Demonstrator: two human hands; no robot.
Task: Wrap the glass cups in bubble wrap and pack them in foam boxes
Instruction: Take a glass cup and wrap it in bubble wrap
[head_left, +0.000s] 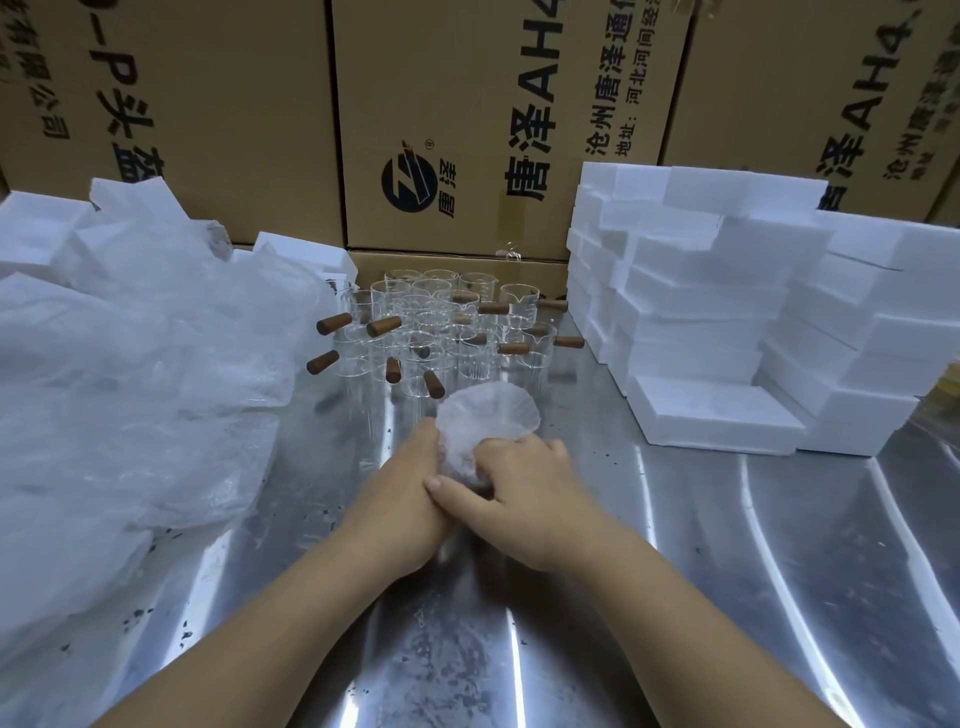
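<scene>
Both hands close round a small bundle of clear bubble wrap (483, 421) on the scuffed stainless-steel table (675, 571). The left hand (410, 493) curls about the bundle's left flank. The right hand (530, 488) grips its right side, thumb laid across the back of the left. The glass inside cannot be made out through the film. Going by the task, it is judged to be one cup part-way through wrapping, with the loose upper end of the wrap fanning open just beyond the fingertips.

To finish the step well, that open frill probably wants folding down over the mouth and tucking in. The roll should be held snug so it does not spring loose, and any wooden handle covered rather than left poking through. A hard squeeze on thin glass would be a risk.

Just beyond the hands stands a tight cluster of clear ribbed glass cups with brown wooden stub handles (431, 322), unwrapped. To the right of the hands and farther off rise stacked white foam boxes (727, 312), none seen open. To the left sprawls a large heap of clear bubble wrap and plastic film (130, 364), with white foam blocks (36, 218) behind it. Brown printed cardboard cartons (467, 104) wall off the far side.
</scene>
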